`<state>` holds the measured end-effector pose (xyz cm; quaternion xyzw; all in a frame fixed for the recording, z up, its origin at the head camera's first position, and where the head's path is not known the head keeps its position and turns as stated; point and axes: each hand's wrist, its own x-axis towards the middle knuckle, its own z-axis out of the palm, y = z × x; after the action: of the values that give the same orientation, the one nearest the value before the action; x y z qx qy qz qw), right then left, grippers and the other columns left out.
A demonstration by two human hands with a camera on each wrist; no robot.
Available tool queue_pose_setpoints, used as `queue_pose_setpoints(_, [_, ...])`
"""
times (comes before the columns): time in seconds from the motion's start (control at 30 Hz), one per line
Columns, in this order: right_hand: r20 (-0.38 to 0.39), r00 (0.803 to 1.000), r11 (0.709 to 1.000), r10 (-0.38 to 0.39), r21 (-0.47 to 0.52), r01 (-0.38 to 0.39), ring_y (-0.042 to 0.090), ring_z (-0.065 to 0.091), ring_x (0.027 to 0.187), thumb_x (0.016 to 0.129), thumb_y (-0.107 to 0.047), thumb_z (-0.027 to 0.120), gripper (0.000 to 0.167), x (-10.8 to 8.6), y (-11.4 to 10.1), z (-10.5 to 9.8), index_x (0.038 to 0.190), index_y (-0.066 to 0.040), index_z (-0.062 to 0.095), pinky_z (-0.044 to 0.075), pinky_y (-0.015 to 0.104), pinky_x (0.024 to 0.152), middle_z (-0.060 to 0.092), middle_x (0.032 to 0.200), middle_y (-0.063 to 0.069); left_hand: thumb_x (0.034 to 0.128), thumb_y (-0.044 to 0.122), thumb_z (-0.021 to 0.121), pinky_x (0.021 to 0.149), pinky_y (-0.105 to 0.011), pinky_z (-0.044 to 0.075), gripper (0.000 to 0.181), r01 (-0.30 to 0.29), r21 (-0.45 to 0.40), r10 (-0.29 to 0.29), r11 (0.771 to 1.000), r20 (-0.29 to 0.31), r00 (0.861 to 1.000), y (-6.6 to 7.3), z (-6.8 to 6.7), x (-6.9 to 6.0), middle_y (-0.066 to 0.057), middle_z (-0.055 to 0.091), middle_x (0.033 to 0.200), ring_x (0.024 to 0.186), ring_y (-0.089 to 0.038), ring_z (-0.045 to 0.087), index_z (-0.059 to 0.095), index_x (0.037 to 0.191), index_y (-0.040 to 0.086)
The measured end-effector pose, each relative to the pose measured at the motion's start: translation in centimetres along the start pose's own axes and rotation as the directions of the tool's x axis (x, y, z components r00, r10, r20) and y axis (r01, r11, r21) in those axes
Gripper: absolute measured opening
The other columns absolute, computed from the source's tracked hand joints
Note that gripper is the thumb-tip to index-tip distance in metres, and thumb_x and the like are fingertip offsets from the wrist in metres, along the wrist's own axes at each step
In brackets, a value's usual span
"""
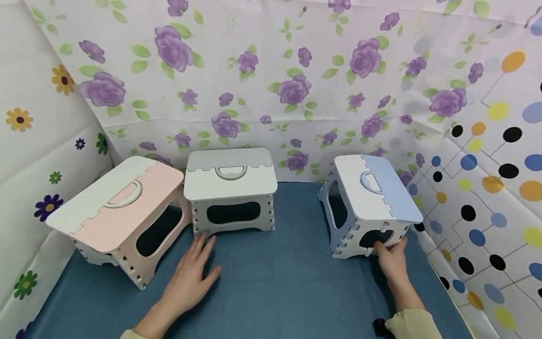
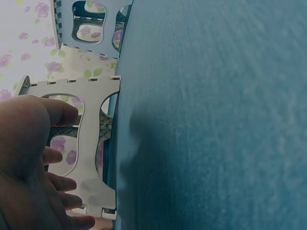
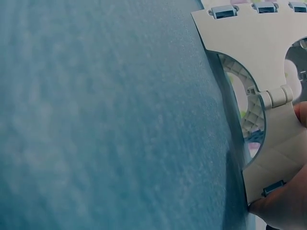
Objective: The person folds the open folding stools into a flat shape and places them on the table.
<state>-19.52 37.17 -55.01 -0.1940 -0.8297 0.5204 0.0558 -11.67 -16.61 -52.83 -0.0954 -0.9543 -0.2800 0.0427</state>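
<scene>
Three folding stools stand on a blue cloth. The white and blue stool (image 1: pixel 360 188) is at the right; my right hand (image 1: pixel 393 263) grips the lower part of its white end panel (image 3: pixel 273 52), the thumb at the panel's opening. In the middle stands the grey and white stool (image 1: pixel 230 186). My left hand (image 1: pixel 188 280), fingers spread, is just in front of its left front leg; in the left wrist view the hand (image 2: pixel 29 163) is beside the stool's panel (image 2: pixel 88 134), and whether it touches is unclear. The pink and white stool (image 1: pixel 127 197) is angled at the left.
Flowered cloth (image 1: pixel 292 89) hangs behind the stools, and a dotted cloth (image 1: pixel 487 212) runs along the right side. Blue cloth (image 1: pixel 271 282) covers the surface between and in front of the stools. A small black object (image 1: pixel 381 328) is by the right sleeve.
</scene>
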Motion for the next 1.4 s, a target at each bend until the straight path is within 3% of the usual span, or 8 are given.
queue_pose_setpoints(0.2, [0.004,1.0,1.0,-0.026,-0.004,0.026,0.052,0.035,0.146,0.108,-0.017,0.052,0.08,0.2,-0.1,-0.5,0.166,-0.006,-0.002,0.035,0.065,0.11,0.032,0.158,0.038,0.1032,0.028,0.074,0.115,-0.076,0.03,0.076,-0.007,-0.002,0.007,1.0,-0.03,1.0,-0.1,-0.2,0.1,-0.025,0.026,0.172,0.157,-0.05,0.025,0.037,0.167,0.007])
queue_pose_setpoints(0.5, [0.026,1.0,1.0,-0.006,-0.025,0.007,0.05,0.035,0.143,0.104,-0.012,0.053,0.078,0.3,-0.1,-1.1,0.163,-0.004,0.002,0.035,0.063,0.109,0.031,0.158,0.037,0.1021,0.025,0.075,0.112,-0.072,0.038,0.063,-0.019,0.008,0.02,1.0,-0.056,0.998,-0.2,-0.3,0.4,-0.024,0.042,0.165,0.15,-0.048,0.04,0.053,0.157,0.005])
queue_pose_setpoints(1.03, [0.147,0.988,0.996,-0.042,-0.072,0.053,0.05,0.032,0.143,0.108,-0.008,0.046,0.069,0.3,0.1,-2.6,0.16,-0.001,0.002,0.037,0.062,0.108,0.022,0.162,0.037,0.1026,0.023,0.075,0.11,-0.068,0.043,0.054,-0.009,-0.017,0.008,1.0,-0.074,0.997,0.4,-0.7,0.8,-0.02,0.052,0.159,0.142,-0.045,0.052,0.06,0.152,0.006])
queue_pose_setpoints(1.13, [0.179,0.983,0.995,-0.048,-0.083,0.064,0.049,0.027,0.144,0.108,-0.006,0.046,0.07,0.3,0.1,-2.9,0.162,-0.001,0.001,0.035,0.063,0.107,0.016,0.165,0.036,0.1026,0.023,0.075,0.11,-0.069,0.042,0.055,-0.024,-0.016,0.022,1.0,-0.079,0.997,0.4,-0.7,0.8,-0.019,0.052,0.159,0.144,-0.045,0.05,0.06,0.152,0.005])
queue_pose_setpoints(1.27, [0.202,0.978,0.994,-0.058,-0.084,0.076,0.049,0.023,0.147,0.108,-0.004,0.047,0.077,0.3,0.2,-3.2,0.165,-0.004,-0.004,0.034,0.061,0.107,0.011,0.168,0.034,0.1033,0.029,0.074,0.114,-0.074,0.035,0.062,-0.05,0.008,0.051,0.999,-0.061,0.997,0.3,-0.7,0.7,-0.02,0.041,0.167,0.154,-0.046,0.035,0.054,0.157,0.007])
queue_pose_setpoints(1.4, [0.217,0.974,0.994,-0.062,-0.077,0.08,0.049,0.027,0.142,0.109,-0.002,0.041,0.071,0.4,0.4,-3.6,0.166,-0.001,-0.001,0.035,0.06,0.104,0.015,0.165,0.035,0.1042,0.037,0.073,0.116,-0.076,0.027,0.069,-0.052,0.018,0.053,0.998,-0.03,0.998,0.2,-0.5,0.6,-0.02,0.028,0.173,0.159,-0.047,0.021,0.047,0.162,0.009])
